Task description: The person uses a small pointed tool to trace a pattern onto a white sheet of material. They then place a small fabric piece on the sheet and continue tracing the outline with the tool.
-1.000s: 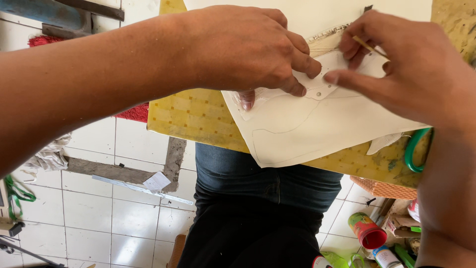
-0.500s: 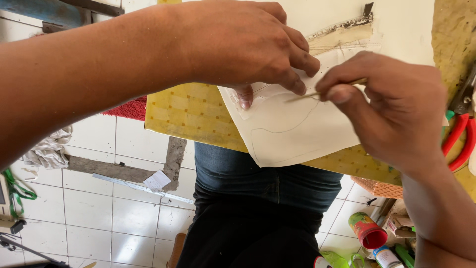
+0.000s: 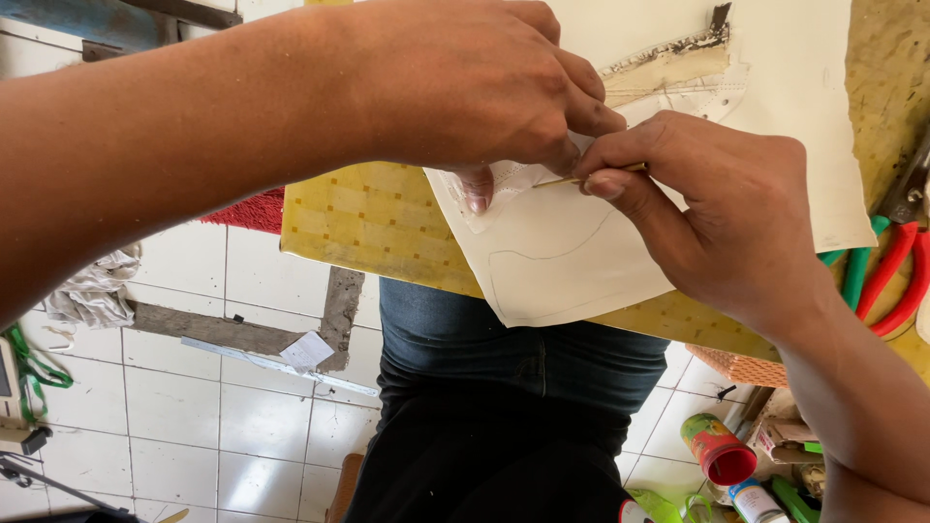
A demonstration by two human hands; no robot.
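Head view, left to right: one left hand, fingers curled down, presses one pale perforated pattern piece against one cream sheet lying on the yellow checked surface; one right hand pinches one thin stick-like marking tool, its tip touching the pattern's edge. At the far right of the surface lie two red-handled and green-handled tools, while on the tiled floor below stands one red-capped can, contents not visible.

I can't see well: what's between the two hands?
In the head view, a thin pencil-like stick bridges the left hand and right hand, over the white template.
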